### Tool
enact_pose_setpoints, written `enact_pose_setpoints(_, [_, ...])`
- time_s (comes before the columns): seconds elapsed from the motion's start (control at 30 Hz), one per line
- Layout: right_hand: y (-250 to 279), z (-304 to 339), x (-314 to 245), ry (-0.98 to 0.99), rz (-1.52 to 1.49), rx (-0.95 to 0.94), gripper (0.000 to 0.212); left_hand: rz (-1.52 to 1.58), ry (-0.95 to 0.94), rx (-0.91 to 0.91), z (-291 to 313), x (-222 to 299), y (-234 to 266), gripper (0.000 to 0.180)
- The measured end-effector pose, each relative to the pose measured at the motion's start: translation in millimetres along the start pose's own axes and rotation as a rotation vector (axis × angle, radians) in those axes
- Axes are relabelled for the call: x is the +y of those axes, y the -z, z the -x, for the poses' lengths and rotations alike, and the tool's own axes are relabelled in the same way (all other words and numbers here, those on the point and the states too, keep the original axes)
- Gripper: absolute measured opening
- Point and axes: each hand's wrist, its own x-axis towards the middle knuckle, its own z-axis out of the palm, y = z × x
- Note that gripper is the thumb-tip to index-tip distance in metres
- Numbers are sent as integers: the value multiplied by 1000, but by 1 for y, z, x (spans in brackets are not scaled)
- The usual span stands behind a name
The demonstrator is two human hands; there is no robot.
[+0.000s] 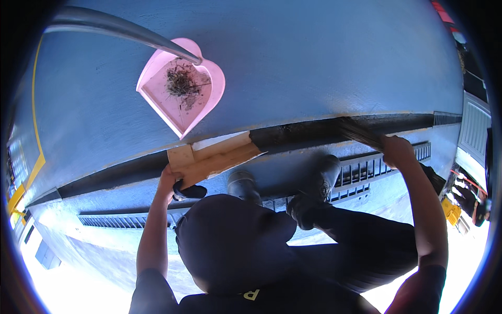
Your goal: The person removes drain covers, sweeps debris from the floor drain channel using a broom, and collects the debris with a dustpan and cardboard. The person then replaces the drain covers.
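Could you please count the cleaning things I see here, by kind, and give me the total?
Pink dustpan with debris inside: 1
Hand broom, held by the right hand: 1
Wooden board, held by the left hand: 1
Total: 3

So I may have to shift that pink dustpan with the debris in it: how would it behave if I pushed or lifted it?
The pink dustpan looks like thin moulded plastic, so probably light and fairly stiff. On the smooth blue floor it would likely slide easily. The loose pile of debris sits in its middle, so tilting toward the open lip could spill it.
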Motion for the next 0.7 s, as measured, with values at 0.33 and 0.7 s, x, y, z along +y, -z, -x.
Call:
enact_pose_setpoints(0.33, [30,28,-142,159,-65,202,29,-61,-58,23,4,9,-15,52])
enact_pose_setpoints(0.7, [105,79,-276,345,135,105,38,-47,-29,2,5,13,-20,51])
